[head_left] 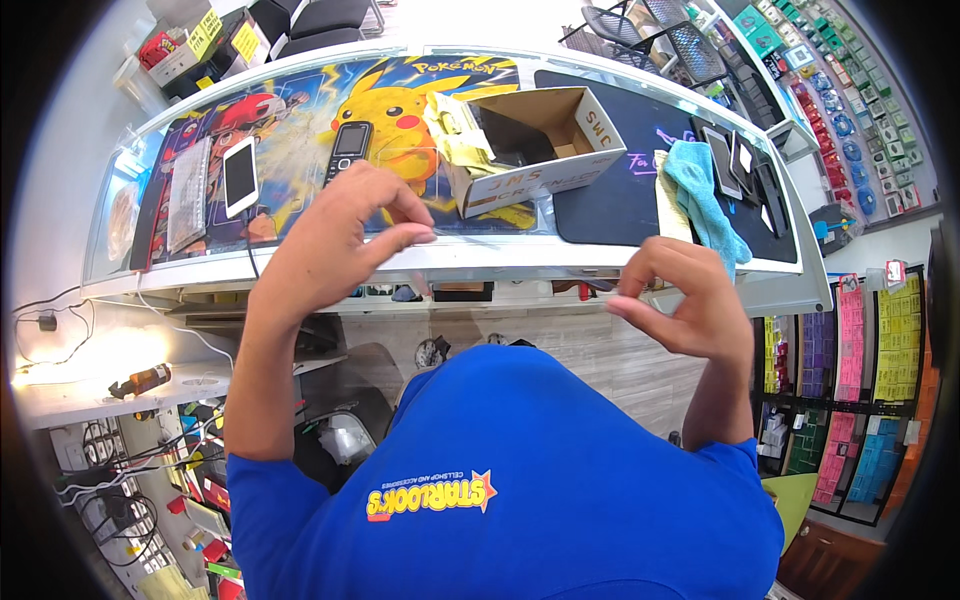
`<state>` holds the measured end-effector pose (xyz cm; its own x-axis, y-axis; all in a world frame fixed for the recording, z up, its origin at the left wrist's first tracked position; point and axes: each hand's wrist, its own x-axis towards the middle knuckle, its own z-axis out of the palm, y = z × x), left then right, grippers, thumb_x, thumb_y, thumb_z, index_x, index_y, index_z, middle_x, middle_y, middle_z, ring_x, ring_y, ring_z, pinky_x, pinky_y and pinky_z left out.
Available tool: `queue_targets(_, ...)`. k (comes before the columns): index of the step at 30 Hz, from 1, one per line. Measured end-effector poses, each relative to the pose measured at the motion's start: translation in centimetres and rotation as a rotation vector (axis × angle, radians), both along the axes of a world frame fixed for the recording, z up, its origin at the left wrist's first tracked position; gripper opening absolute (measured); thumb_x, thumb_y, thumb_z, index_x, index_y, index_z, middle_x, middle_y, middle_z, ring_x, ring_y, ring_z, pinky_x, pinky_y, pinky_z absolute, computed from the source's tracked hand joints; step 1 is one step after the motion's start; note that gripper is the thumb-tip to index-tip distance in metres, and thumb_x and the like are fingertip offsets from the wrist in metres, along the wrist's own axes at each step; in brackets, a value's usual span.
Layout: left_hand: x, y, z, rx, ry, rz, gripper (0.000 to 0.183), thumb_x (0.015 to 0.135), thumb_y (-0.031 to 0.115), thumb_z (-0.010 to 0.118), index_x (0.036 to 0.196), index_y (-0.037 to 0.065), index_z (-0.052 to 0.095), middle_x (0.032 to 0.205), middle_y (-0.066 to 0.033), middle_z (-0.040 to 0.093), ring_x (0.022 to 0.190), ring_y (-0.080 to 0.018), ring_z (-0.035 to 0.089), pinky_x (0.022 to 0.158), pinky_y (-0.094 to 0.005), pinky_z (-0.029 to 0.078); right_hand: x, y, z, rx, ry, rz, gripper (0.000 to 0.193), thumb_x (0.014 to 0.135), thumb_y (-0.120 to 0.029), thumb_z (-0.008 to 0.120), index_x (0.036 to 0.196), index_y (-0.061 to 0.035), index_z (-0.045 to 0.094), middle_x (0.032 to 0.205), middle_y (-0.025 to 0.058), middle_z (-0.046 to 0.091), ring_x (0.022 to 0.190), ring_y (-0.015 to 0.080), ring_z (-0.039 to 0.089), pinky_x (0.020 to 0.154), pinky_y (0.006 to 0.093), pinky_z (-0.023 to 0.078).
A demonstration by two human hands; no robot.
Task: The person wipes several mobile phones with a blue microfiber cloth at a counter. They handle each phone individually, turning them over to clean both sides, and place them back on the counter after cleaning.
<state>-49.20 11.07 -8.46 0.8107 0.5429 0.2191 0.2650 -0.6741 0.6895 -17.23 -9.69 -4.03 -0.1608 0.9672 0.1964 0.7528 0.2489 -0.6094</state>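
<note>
My left hand (345, 235) is over the near edge of the counter, with thumb and fingertips brought together. Beside those fingertips is a faint, clear sliver, too thin to identify. Farther right, my right hand (680, 298) is pinched just in front of the counter edge; a small dark sliver shows by its fingers, its kind unclear. Just beyond my left hand lies a black keypad phone (350, 142). A white phone (240, 176) rests to its left with a cable attached. Between and beyond the hands stands an open cardboard box (545, 180) holding yellow packets (460, 135) and a dark flat item.
A cartoon-printed mat (290, 100) and a dark mat (600, 215) cover the white-edged counter (500, 252). At right lie a blue cloth (708, 195) and several phones (722, 160). A lit shelf (190, 385) with cables is at lower left; chairs (650, 45) stand beyond.
</note>
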Motion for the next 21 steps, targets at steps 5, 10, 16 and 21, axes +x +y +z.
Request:
queue_targets(5,0.2,2.7,-2.0,0.133,-0.013,0.008,0.016,0.094,0.015,0.08,0.1,0.005,0.07,0.104,-0.0092,0.068,0.113,-0.0304,0.057,0.106,-0.0417,0.044,-0.5,2.2,-3.5,-0.067,-0.089,-0.064,0.03,0.093,-0.021,0.087,0.08,-0.0045,0.066,0.078,0.0078,0.069,0.071,0.0219,0.067,0.066,0.0357,0.05)
queue_targets(10,1.7,5.6,-3.0,0.148,0.02,0.001,0.019,0.097,0.018,0.078,0.104,0.004,0.067,0.109,-0.0095,0.068,0.114,-0.0303,0.058,0.107,-0.0422,0.044,-2.5,2.6,-4.5,-0.083,0.046,-0.112,0.034,0.095,-0.025,0.085,0.08,-0.0047,0.062,0.076,0.0101,0.065,0.068,0.0265,0.065,0.062,0.039,0.049)
queue_targets(16,3.8,5.4,-2.2,0.123,0.031,0.114,0.027,0.103,0.026,0.074,0.117,0.003,0.069,0.113,-0.0107,0.073,0.122,-0.0323,0.06,0.108,-0.0436,0.047,-3.5,2.3,-5.2,-0.022,0.076,-0.144,0.035,0.095,-0.023,0.085,0.077,-0.0049,0.061,0.073,0.0091,0.062,0.064,0.024,0.061,0.059,0.0371,0.047)
queue_targets(21,5.0,7.4,-4.6,0.141,-0.1,0.132,0.031,0.103,0.025,0.075,0.121,0.001,0.068,0.113,-0.0121,0.073,0.119,-0.0326,0.062,0.107,-0.044,0.048,-3.3,2.3,-5.4,-0.022,0.058,-0.143,0.036,0.095,-0.023,0.085,0.076,-0.0056,0.06,0.072,0.0081,0.061,0.063,0.0228,0.057,0.058,0.0366,0.045)
